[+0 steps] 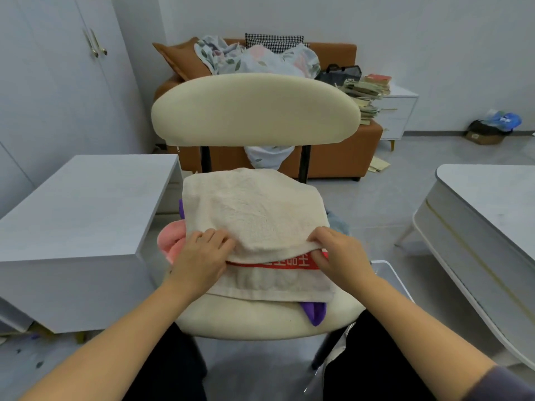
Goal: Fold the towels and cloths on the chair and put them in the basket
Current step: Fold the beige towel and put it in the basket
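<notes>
Head view. A beige towel (252,209) lies across the seat of a cream chair (254,111), its far part doubled over towards the near side. The doubled edge stops just short of a red band (278,263) printed with characters, which crosses the lower layer.

The left hand (202,256) grips the left end of this doubled edge, fingers curled on top. The right hand (341,253) pinches the right end, fingers over the fold and thumb beneath at the band. Each grip is closed on the towel.

Under the towel, a pink cloth (170,241) bulges out at the left. A purple cloth (314,312) shows at the near right corner, and a grey-blue cloth (338,222) at the right. An orange sofa (333,157) heaped with bedding stands beyond the chair.
</notes>
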Tool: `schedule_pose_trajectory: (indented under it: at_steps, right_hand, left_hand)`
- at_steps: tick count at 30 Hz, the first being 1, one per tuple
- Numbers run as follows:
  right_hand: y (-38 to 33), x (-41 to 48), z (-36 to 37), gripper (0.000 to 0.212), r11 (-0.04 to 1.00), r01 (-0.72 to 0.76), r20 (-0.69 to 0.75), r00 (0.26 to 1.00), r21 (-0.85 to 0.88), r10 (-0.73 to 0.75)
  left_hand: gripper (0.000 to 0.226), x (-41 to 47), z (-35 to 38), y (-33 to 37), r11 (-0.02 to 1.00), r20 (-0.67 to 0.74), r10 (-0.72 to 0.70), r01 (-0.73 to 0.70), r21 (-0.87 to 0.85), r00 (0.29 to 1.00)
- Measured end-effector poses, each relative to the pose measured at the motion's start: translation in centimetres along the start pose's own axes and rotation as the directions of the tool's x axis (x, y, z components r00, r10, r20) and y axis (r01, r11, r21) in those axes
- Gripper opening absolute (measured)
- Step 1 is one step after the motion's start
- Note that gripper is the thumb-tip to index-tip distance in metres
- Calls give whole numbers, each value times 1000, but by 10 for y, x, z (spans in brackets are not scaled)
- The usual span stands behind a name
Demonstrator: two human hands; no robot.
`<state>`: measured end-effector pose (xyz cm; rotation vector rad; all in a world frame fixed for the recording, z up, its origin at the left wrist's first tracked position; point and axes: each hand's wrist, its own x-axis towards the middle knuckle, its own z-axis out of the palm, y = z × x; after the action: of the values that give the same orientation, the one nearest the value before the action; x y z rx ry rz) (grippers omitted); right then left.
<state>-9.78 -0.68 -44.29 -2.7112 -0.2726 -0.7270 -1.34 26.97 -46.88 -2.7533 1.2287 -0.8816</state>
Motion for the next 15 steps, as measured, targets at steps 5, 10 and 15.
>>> schedule_pose_trajectory:
  at_steps: [5,10,15]
  right_hand:
    - [8,4,-17,13,989,101,-72,993,110,-94]
    - [6,-16,-5,3,970,227,198,950,88,-241]
    - [5,-20,-5,16,960,245,237,933,134,-271]
  left_hand:
    - [11,7,-37,-18,976,-168,112,-140,-168,980]
    - [17,-30,-22,-11,913,130,340,-295,-282,931]
    - [17,-30,-13,-20,922,205,332,-270,-279,921]
